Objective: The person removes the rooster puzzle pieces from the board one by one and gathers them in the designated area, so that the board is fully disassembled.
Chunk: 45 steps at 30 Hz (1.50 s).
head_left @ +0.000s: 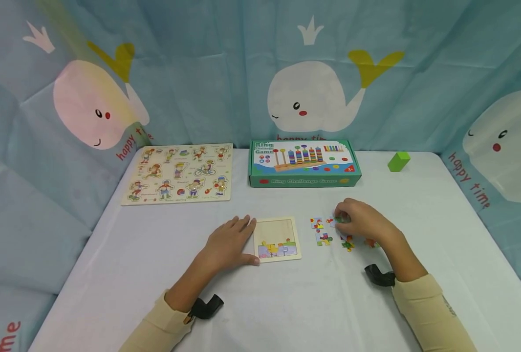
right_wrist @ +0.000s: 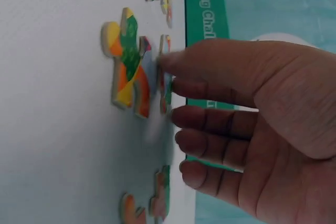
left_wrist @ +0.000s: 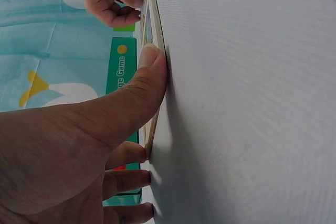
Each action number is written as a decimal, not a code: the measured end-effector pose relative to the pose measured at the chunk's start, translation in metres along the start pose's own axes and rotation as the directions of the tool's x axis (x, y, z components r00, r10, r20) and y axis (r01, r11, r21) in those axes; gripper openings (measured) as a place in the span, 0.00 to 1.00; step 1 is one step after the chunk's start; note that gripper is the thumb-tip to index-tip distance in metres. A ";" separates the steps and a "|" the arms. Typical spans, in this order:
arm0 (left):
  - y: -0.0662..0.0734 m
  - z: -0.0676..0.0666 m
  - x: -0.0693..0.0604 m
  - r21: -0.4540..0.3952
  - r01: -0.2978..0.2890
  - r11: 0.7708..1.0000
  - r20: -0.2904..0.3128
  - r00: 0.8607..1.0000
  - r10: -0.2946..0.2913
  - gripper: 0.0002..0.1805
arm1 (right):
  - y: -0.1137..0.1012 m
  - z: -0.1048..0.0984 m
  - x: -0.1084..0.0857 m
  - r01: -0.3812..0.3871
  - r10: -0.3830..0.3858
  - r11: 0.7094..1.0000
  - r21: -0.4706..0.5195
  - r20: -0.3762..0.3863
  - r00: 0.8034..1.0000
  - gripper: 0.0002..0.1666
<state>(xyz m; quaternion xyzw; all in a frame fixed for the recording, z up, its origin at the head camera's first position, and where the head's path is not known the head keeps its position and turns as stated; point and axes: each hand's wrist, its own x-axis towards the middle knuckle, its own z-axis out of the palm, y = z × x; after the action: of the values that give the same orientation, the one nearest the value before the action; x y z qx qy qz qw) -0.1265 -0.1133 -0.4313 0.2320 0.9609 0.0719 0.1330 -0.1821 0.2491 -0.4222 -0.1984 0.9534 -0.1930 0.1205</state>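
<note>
A small wooden puzzle board (head_left: 275, 225) lies on the table, its lower part filled with coloured pieces and its upper part bare wood. My left hand (head_left: 229, 244) rests along its left side, fingers spread and fairly straight; in the left wrist view the thumb (left_wrist: 149, 59) touches the board's edge. To the right, my right hand (head_left: 363, 220) is bent over loose puzzle pieces. Its thumb and forefinger are at one piece (right_wrist: 165, 98) in the right wrist view, but whether they pinch it is unclear. A green and orange piece (right_wrist: 126, 61) lies nearer that camera.
More loose pieces (head_left: 324, 239) lie between the board and my right hand. Behind stand a green Ring Challenge Game box (head_left: 304, 182), a larger picture puzzle board (head_left: 177, 188) at left and a green block (head_left: 398, 162) at right. A whale-print curtain (head_left: 225, 73) surrounds the table.
</note>
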 end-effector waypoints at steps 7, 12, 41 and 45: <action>0.001 0.001 0.000 -0.015 0.002 1.000 0.004 1.000 -0.002 0.55 | -0.002 -0.005 0.001 -0.048 0.052 0.992 -0.114 0.029 0.998 0.10; 0.000 0.001 0.001 -0.004 0.002 1.000 0.000 1.000 -0.002 0.55 | -0.003 -0.008 0.000 -0.045 0.047 0.990 -0.130 0.018 0.999 0.11; -0.002 0.000 0.000 -0.018 -0.006 1.000 -0.004 1.000 0.006 0.55 | -0.111 0.050 0.021 0.313 -0.315 0.947 0.070 0.022 0.949 0.07; -0.003 0.002 0.001 -0.022 -0.010 1.000 -0.007 1.000 0.009 0.55 | -0.135 0.065 0.023 0.304 -0.312 0.944 0.124 0.050 0.949 0.09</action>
<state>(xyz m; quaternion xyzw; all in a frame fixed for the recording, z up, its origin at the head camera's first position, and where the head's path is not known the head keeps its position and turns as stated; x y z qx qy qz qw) -0.1276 -0.1152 -0.4338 0.2348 0.9594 0.0841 0.1320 -0.1377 0.1042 -0.4276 -0.3443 0.8931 -0.2571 0.1328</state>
